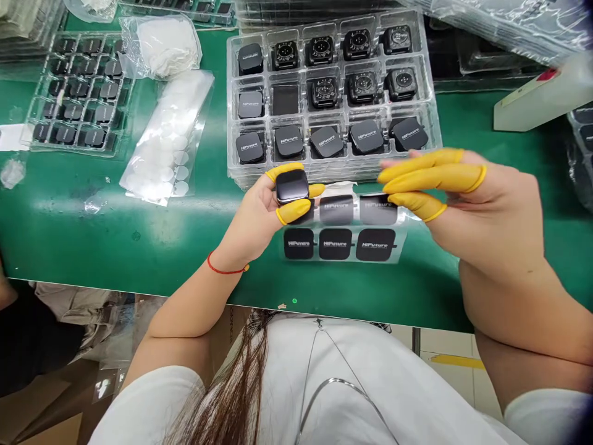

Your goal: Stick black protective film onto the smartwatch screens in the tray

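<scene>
A small black smartwatch body [292, 186] with a glossy screen is held face up by my left hand [266, 201], its thumb and fingers closed around the edges. Yellow finger cots cover the fingertips of both hands. To the right, my right hand [463, 198] reaches over a sheet of black labels [337, 243] printed "HiFuture". Its fingers are stretched out and slightly blurred, with the thumb tip over the upper right label [376, 212]. Nothing is visible between thumb and fingers. The watch and left thumb partly cover the upper left label.
Behind the hands stands a clear tray [333, 162] of watch bodies, some bearing HiFuture labels. A second tray [76, 111] lies left, beside a bag of white pieces [169, 46] and round clear stickers [169, 136]. A white bottle [542, 99] lies at right on the green table [139, 247].
</scene>
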`<act>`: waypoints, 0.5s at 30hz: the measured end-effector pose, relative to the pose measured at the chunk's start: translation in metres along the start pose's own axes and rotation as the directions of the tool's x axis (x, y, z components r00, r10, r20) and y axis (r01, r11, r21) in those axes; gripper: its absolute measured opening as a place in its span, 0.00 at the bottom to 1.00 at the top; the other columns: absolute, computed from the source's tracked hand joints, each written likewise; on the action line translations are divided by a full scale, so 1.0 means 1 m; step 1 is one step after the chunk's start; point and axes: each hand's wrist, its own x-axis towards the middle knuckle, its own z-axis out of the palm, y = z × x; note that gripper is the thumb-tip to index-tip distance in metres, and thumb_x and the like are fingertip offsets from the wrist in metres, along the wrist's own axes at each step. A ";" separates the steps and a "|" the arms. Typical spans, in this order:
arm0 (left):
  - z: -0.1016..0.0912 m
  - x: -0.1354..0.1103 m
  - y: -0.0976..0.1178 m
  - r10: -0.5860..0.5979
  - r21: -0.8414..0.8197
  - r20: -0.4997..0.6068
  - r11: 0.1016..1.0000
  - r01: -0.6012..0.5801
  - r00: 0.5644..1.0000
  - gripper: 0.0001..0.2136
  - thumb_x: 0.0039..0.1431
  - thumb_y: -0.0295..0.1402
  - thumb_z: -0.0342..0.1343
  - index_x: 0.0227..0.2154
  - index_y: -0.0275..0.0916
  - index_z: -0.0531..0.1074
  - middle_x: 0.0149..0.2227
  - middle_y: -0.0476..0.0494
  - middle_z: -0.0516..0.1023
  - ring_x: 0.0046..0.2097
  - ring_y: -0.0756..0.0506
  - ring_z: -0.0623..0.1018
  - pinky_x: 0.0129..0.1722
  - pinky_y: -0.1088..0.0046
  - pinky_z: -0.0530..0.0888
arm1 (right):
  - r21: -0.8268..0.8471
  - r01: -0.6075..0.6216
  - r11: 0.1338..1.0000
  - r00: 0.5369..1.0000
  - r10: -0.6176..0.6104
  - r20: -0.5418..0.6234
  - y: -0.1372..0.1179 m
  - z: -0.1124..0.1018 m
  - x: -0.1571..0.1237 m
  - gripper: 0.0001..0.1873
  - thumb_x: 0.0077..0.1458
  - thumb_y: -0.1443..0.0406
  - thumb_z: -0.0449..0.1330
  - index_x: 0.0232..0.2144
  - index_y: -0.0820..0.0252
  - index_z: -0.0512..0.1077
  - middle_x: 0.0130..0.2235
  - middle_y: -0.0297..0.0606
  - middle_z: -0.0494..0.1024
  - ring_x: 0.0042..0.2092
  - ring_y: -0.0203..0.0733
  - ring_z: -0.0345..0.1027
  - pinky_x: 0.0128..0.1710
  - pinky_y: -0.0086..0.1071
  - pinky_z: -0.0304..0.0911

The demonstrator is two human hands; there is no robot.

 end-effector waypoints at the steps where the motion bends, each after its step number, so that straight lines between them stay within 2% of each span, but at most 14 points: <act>1: 0.002 0.001 -0.002 -0.021 -0.001 -0.003 1.000 0.021 1.000 0.30 0.54 0.44 0.66 0.56 0.43 0.61 0.48 0.41 0.79 0.51 0.40 0.81 0.51 0.59 0.79 | 0.032 0.012 0.999 1.000 -0.012 -0.010 -0.001 -0.001 0.000 0.07 0.56 0.68 0.66 0.32 0.47 0.79 0.42 0.33 0.80 0.53 0.52 0.72 0.60 0.52 0.65; 3: 0.007 0.000 -0.005 -0.032 0.015 -0.005 0.999 0.032 0.999 0.30 0.53 0.41 0.67 0.55 0.43 0.61 0.45 0.42 0.80 0.50 0.41 0.81 0.48 0.63 0.80 | 0.132 -0.037 0.991 0.998 0.043 -0.043 -0.003 0.002 0.002 0.07 0.56 0.68 0.66 0.32 0.47 0.79 0.41 0.35 0.79 0.53 0.52 0.71 0.56 0.49 0.68; 4: 0.011 -0.002 -0.007 -0.028 0.027 0.010 0.999 0.028 1.000 0.29 0.52 0.39 0.67 0.54 0.43 0.62 0.44 0.43 0.80 0.49 0.42 0.81 0.46 0.65 0.80 | 0.195 -0.084 0.977 0.994 0.095 -0.048 -0.003 0.006 0.003 0.06 0.55 0.68 0.66 0.32 0.48 0.79 0.39 0.35 0.79 0.49 0.50 0.73 0.52 0.47 0.71; 5: 0.014 -0.004 -0.009 -0.025 0.044 0.039 0.999 0.024 0.999 0.28 0.51 0.37 0.68 0.53 0.44 0.63 0.44 0.44 0.79 0.48 0.43 0.82 0.45 0.66 0.80 | 0.267 -0.140 0.953 0.988 0.153 -0.029 -0.003 0.011 0.004 0.06 0.54 0.68 0.67 0.32 0.49 0.79 0.36 0.34 0.79 0.44 0.47 0.75 0.47 0.44 0.73; 7: 0.021 -0.008 -0.011 -0.022 0.088 0.112 0.996 0.012 0.993 0.26 0.50 0.34 0.68 0.51 0.44 0.65 0.46 0.45 0.79 0.45 0.45 0.81 0.43 0.69 0.80 | 0.397 -0.281 0.873 0.959 0.269 0.087 -0.001 0.025 0.004 0.03 0.53 0.67 0.68 0.31 0.51 0.79 0.34 0.32 0.80 0.37 0.41 0.75 0.42 0.38 0.74; 9: 0.026 -0.012 -0.013 -0.017 0.134 0.155 0.991 -0.004 0.988 0.26 0.50 0.32 0.67 0.51 0.45 0.67 0.48 0.46 0.77 0.43 0.47 0.80 0.43 0.70 0.79 | 0.445 -0.420 0.791 0.907 0.351 0.233 0.003 0.038 0.003 0.02 0.53 0.64 0.68 0.30 0.53 0.79 0.34 0.31 0.80 0.37 0.40 0.75 0.42 0.36 0.74; 11: 0.028 -0.014 -0.013 -0.012 0.158 0.164 0.987 -0.014 0.986 0.26 0.50 0.31 0.66 0.52 0.46 0.67 0.48 0.48 0.77 0.42 0.48 0.80 0.43 0.70 0.79 | 0.443 -0.488 0.752 0.871 0.384 0.306 0.006 0.048 0.001 0.05 0.53 0.60 0.68 0.31 0.54 0.79 0.36 0.33 0.81 0.39 0.41 0.76 0.44 0.38 0.74; 15: 0.029 -0.014 -0.014 -0.012 0.161 0.157 0.987 -0.013 0.988 0.25 0.51 0.30 0.65 0.52 0.45 0.66 0.45 0.49 0.77 0.39 0.50 0.79 0.42 0.71 0.78 | 0.448 -0.501 0.741 0.862 0.382 0.332 0.007 0.053 -0.001 0.08 0.53 0.57 0.68 0.32 0.53 0.80 0.37 0.34 0.81 0.41 0.42 0.75 0.46 0.38 0.74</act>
